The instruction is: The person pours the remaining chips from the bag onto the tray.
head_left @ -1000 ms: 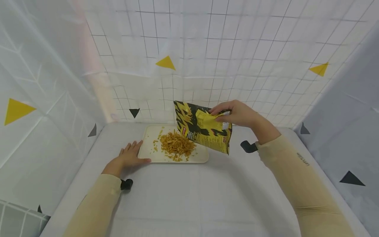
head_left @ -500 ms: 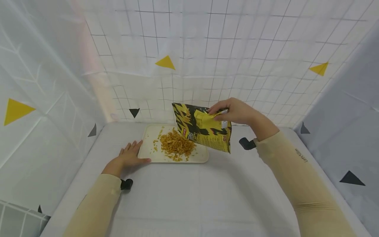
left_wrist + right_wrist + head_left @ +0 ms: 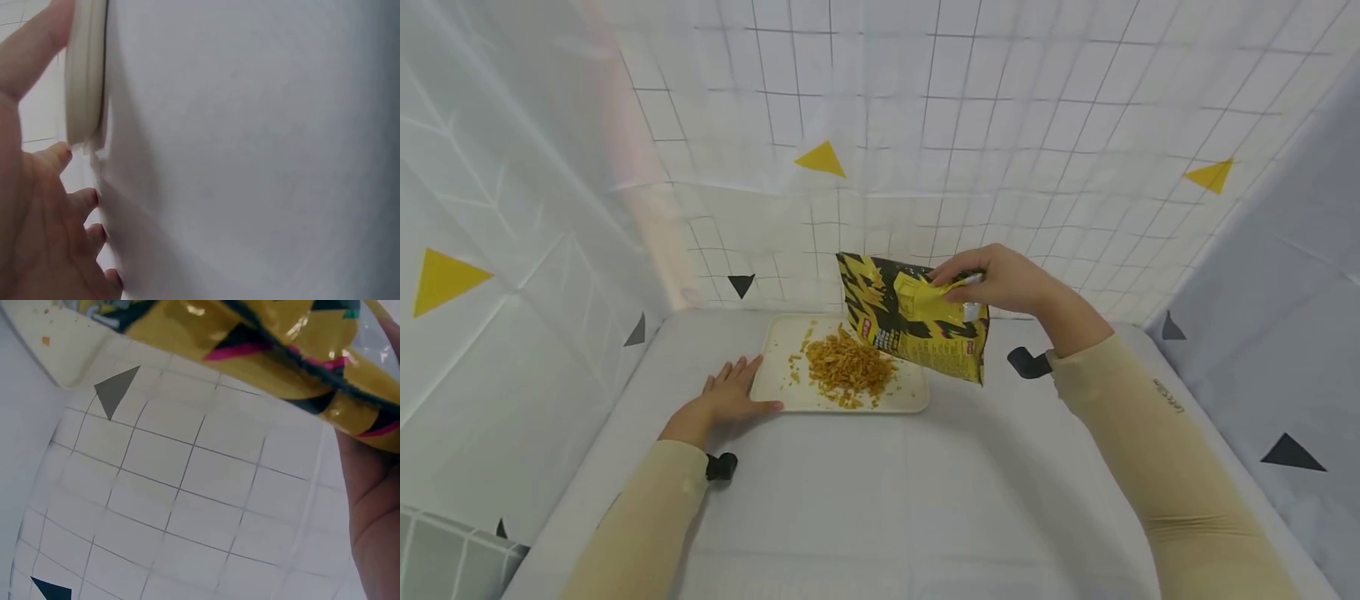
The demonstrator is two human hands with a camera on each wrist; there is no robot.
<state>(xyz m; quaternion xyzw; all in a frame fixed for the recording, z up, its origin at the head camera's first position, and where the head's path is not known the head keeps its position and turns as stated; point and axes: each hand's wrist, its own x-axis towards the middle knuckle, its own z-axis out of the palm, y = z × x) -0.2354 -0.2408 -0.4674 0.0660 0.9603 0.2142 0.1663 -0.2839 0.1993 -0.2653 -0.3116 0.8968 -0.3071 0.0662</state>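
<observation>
My right hand (image 3: 1011,282) pinches a yellow-and-black snack bag (image 3: 925,308), fingers on its back and thumb below. The bag hangs tilted in the air, its left end low over the right part of a cream tray (image 3: 775,379). A loose heap of orange-brown crisp pieces (image 3: 848,367) lies mid-tray, with scattered crumbs to its left. My left hand (image 3: 722,398) rests at the tray's left end, fingers spread and thumb at the front left corner. In the left wrist view the thumb lies along the tray rim (image 3: 87,75). The bag's mouth is turned away from the head view.
A white cloth covers the table (image 3: 850,500). White grid-patterned sheeting (image 3: 1000,150) rises close behind the tray, and pale side walls (image 3: 1262,275) stand left and right. A wire-grid edge (image 3: 456,542) shows at the lower left.
The right hand has dipped and risen slightly with the bag, ending a little higher than half a second ago. The left hand, tray and heap look the same.
</observation>
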